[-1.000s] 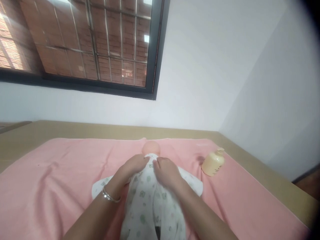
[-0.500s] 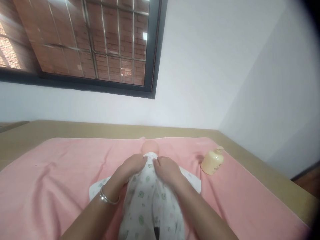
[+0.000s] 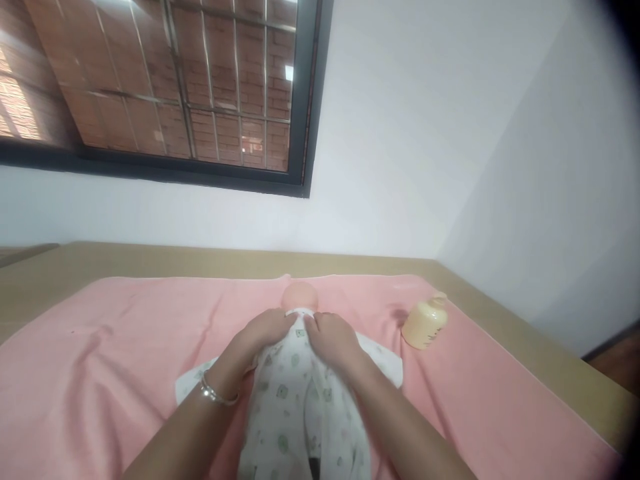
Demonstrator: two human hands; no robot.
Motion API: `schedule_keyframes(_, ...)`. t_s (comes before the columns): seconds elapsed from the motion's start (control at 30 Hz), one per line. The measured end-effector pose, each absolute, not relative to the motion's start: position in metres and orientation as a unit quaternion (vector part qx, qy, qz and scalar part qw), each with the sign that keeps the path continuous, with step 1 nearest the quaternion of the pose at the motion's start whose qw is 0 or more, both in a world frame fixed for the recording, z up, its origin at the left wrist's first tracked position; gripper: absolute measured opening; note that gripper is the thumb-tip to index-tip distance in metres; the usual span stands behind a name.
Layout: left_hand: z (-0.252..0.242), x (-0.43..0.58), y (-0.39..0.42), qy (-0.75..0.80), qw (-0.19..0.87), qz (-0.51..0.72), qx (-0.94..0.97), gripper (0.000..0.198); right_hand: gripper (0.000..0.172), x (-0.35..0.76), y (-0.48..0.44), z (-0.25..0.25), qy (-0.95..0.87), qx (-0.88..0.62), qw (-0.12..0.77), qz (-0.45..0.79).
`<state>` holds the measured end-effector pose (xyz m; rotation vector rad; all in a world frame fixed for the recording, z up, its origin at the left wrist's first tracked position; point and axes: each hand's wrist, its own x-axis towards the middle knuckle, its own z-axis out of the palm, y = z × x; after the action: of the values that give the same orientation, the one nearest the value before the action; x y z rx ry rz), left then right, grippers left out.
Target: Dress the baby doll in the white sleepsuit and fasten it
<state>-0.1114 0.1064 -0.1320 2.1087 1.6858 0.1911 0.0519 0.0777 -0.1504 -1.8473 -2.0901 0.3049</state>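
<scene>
A doll lies on its back or front, I cannot tell which, with its smooth round head [image 3: 300,295] pointing away from me. White baby clothes [image 3: 295,387] printed with small green figures cover its body, the sleeves spread to both sides. My left hand [image 3: 270,328] is closed on the left side of the collar, thumb toward the middle; a silver bracelet circles that wrist. My right hand [image 3: 334,339] grips the collar's right side in the same way. Both hands sit just below the head, and the doll's face is not visible.
A pink blanket [image 3: 165,320] with soft folds lies under the doll on a wooden surface [image 3: 200,259]. To the right a pale yellow bottle [image 3: 424,325] rests tilted on the blanket. Behind stand a white wall [image 3: 390,133] and a dark-framed barred window [image 3: 306,133].
Hardly anything differs. The collar between my hands sits very slightly lower, showing a little more of the neck area. Both hands keep their hold.
</scene>
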Motion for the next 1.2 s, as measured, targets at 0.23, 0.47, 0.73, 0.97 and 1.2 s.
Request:
schedule_keyframes(0.23, -0.133, -0.104, 0.098, 0.624, 0.16, 0.04, 0.764, 0.042, 0.067, 0.068, 0.096, -0.152, -0.7, -0.655, 0.156, 0.239)
schedule_keyframes(0.47, -0.137, -0.113, 0.115, 0.58, 0.251, 0.063, 0.773, 0.056, 0.065, 0.05, 0.071, -0.142, -0.749, -0.631, 0.17, 0.11)
schedule_keyframes(0.73, -0.152, -0.099, 0.111, 0.639, 0.23, 0.112, 0.725, 0.057, 0.075, 0.067, 0.102, -0.166, -0.708, -0.653, 0.147, 0.223)
schedule_keyframes(0.97, -0.163, -0.098, 0.114, 0.645, 0.214, 0.144, 0.719, 0.06, 0.073, 0.065, 0.106, -0.175, -0.702, -0.666, 0.163, 0.193)
schedule_keyframes(1.2, -0.164, -0.1, 0.117, 0.633, 0.213, 0.164, 0.726, 0.061, 0.065, 0.065, 0.113, -0.181, -0.698, -0.663, 0.19, 0.194)
